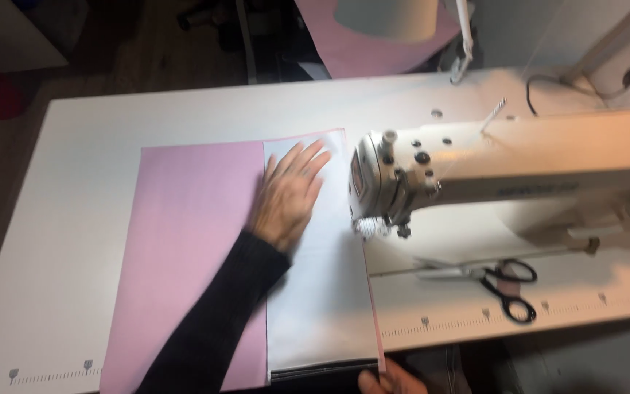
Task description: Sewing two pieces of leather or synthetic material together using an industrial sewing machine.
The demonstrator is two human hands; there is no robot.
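A pink fabric sheet [191,241] lies flat on the white sewing table [82,168], with a white fabric piece [322,292] laid over its right part. My left hand [289,193], in a black sleeve, rests flat on the seam where white meets pink, fingers spread. It points toward the far edge, just left of the sewing machine head [380,182]. Only part of my right hand [391,381] shows, at the bottom edge of the picture. It touches the near right corner of the fabric, and its grip is hidden.
The cream sewing machine [548,157] fills the right side of the table. Black-handled scissors [504,281] lie in front of it beside a printed ruler strip [519,310]. More pink fabric [380,44] hangs beyond the far edge. A black cable [530,91] runs at the back right.
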